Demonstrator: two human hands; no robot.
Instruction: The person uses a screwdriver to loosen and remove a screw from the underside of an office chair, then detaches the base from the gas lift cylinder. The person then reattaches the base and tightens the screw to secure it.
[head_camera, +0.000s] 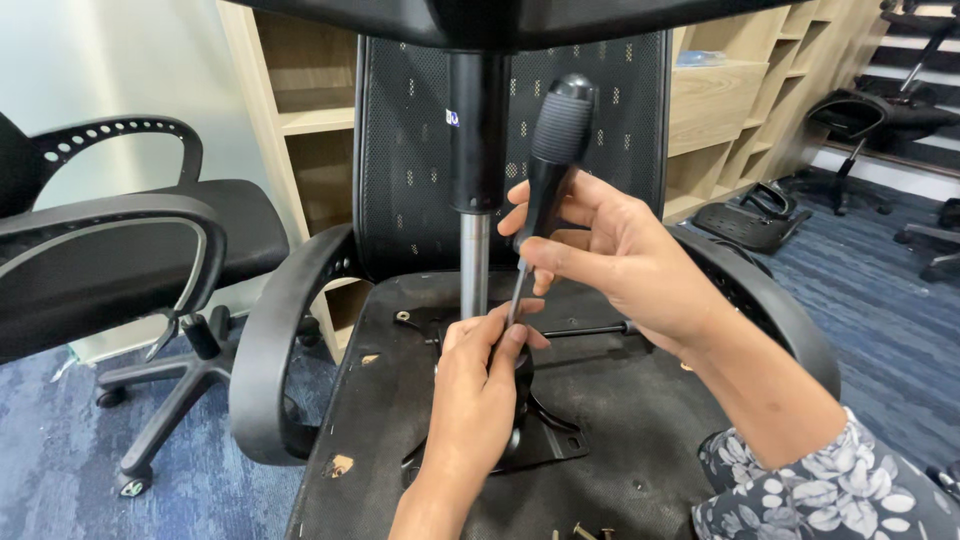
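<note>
An office chair lies upside down, the black underside of its seat (640, 420) facing up. A black metal mounting plate (545, 435) sits on it, and a chrome gas cylinder (474, 262) with a black sleeve rises from the plate. My right hand (620, 250) grips a black-handled screwdriver (553, 150), held nearly upright with its shaft pointing down at the plate. My left hand (480, 385) rests on the plate beside the cylinder, fingertips pinched around the screwdriver's tip. Whether a screw sits under the fingers is hidden.
The chair's curved black armrests (262, 360) flank the seat. Another black office chair (130, 260) stands at left on blue carpet. Wooden shelving (720, 100) is behind. Chair parts (750, 215) lie on the floor at right. Loose screws (580, 532) lie at the seat's near edge.
</note>
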